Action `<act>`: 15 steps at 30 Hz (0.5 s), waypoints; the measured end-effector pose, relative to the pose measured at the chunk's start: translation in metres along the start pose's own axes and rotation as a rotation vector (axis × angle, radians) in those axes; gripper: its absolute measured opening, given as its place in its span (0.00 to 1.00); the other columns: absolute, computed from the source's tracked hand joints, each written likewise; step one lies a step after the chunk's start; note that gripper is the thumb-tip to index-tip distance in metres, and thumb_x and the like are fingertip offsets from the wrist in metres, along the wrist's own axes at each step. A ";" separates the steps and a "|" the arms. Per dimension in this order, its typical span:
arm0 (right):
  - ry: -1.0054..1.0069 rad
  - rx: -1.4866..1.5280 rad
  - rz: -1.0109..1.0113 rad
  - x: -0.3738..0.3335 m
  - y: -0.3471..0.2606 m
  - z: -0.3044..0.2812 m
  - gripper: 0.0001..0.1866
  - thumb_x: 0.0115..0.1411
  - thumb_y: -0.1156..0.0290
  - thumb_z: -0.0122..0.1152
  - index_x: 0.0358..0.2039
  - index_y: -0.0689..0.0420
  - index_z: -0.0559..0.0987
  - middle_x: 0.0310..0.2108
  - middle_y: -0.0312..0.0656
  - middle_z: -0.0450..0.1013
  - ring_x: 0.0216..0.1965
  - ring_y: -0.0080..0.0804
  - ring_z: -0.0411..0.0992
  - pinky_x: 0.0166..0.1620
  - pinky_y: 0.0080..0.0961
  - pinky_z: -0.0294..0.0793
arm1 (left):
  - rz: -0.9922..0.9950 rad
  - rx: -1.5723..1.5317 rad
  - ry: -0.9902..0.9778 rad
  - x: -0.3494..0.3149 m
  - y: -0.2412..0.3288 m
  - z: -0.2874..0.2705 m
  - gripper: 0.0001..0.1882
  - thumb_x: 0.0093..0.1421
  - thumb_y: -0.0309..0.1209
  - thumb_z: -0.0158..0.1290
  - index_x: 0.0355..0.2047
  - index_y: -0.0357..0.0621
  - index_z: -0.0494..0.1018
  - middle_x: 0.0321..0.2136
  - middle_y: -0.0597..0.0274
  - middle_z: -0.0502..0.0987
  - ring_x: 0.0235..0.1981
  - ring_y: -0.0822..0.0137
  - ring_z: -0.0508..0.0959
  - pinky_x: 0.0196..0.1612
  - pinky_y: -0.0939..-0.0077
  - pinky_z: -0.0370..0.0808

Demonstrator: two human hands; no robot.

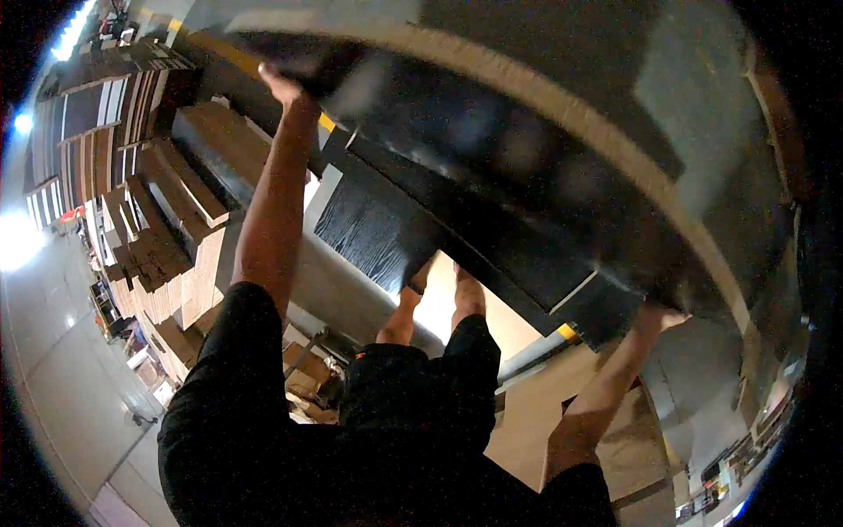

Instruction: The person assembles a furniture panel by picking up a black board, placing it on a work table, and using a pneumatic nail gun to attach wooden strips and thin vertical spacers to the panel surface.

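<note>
A large dark board [492, 123] with a pale raw edge stands tilted in front of me, spanning my view from upper left to lower right. My left hand [294, 92] grips it near its left end, the thumb up and the other fingers mostly hidden. At its lower right end, my right hand [663, 318] is closed on it, fingers partly hidden behind the board. Beneath it lies a black wood-grain panel [364, 220], near my feet. Another black panel [457, 241] partly overlaps that one.
Stacks of cut boards [167, 202] rise on my left. Brown board or cardboard sheets [536, 400] lie at lower right. Scraps [307, 378] are piled left of my legs. A pale sheet [505, 325] is by my feet, with grey floor [702, 369] at right.
</note>
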State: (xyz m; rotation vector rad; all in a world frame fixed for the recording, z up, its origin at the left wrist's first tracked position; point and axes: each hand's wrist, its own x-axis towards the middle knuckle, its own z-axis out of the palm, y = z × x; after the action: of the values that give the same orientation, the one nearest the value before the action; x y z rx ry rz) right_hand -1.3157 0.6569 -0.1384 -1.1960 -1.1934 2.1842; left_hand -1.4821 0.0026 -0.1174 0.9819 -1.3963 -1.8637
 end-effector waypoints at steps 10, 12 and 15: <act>0.319 -0.809 0.328 -0.073 0.044 -0.053 0.53 0.55 0.27 0.48 0.73 0.42 0.46 0.74 0.43 0.36 0.73 0.52 0.39 0.70 0.61 0.37 | -0.306 0.973 -0.489 0.041 -0.091 -0.031 0.60 0.44 0.66 0.64 0.61 0.24 0.62 0.58 0.41 0.69 0.60 0.51 0.68 0.60 0.62 0.65; 0.310 -0.655 0.510 -0.072 0.059 -0.062 0.52 0.56 0.29 0.52 0.72 0.46 0.51 0.73 0.41 0.44 0.72 0.43 0.46 0.71 0.47 0.42 | -0.303 1.025 -0.484 0.047 -0.111 -0.034 0.52 0.47 0.63 0.64 0.57 0.29 0.68 0.55 0.45 0.72 0.56 0.53 0.72 0.60 0.61 0.65; 0.383 -0.669 0.473 -0.075 0.069 -0.065 0.55 0.52 0.30 0.60 0.72 0.49 0.53 0.72 0.42 0.48 0.70 0.41 0.51 0.70 0.42 0.47 | -0.289 1.142 -0.453 0.047 -0.122 -0.034 0.43 0.50 0.61 0.63 0.52 0.34 0.75 0.51 0.51 0.77 0.52 0.56 0.75 0.58 0.60 0.66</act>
State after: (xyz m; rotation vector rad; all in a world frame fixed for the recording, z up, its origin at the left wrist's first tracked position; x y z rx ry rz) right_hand -1.2152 0.6006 -0.1757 -2.2454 -1.6431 1.7261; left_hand -1.4832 -0.0217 -0.2505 1.3421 -2.8574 -1.4236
